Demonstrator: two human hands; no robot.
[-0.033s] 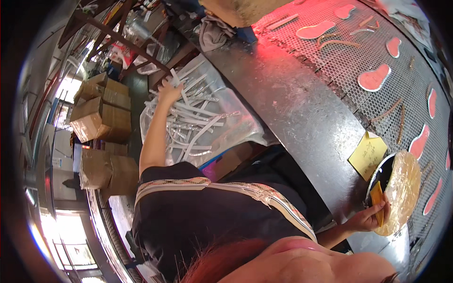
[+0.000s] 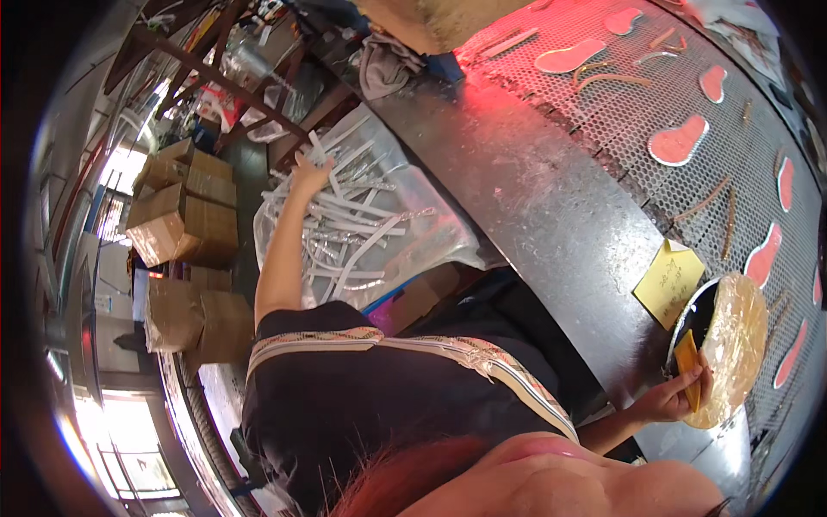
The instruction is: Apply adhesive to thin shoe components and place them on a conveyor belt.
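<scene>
My left hand (image 2: 312, 176) reaches out over a heap of thin white strips (image 2: 366, 207) lying on a clear plastic sheet or bag (image 2: 431, 246). Its fingers look apart, with one strip right at the fingertips; no firm grip on it shows. On the right, my right hand (image 2: 676, 398) is closed around a flat yellow scraper (image 2: 687, 366). That hand is beside a round container (image 2: 678, 323) with a dark inside and a whitish rim. A tan, plastic-wrapped round piece (image 2: 736, 353) partly covers the container's opening.
A metal table edge (image 2: 517, 198) runs diagonally beside a honeycomb mesh belt (image 2: 637, 95) bearing several pink sole-shaped pieces (image 2: 679, 140) and narrow offcuts. A yellow note (image 2: 670, 283) is by the container. Cardboard boxes (image 2: 202, 220) stand at left; a grey cloth (image 2: 386, 67) lies at the far end.
The whole view has shifted slightly, so the belt and its pieces appear a little further left and up. The fingers of my left hand look less spread; my right hand keeps the scraper.
</scene>
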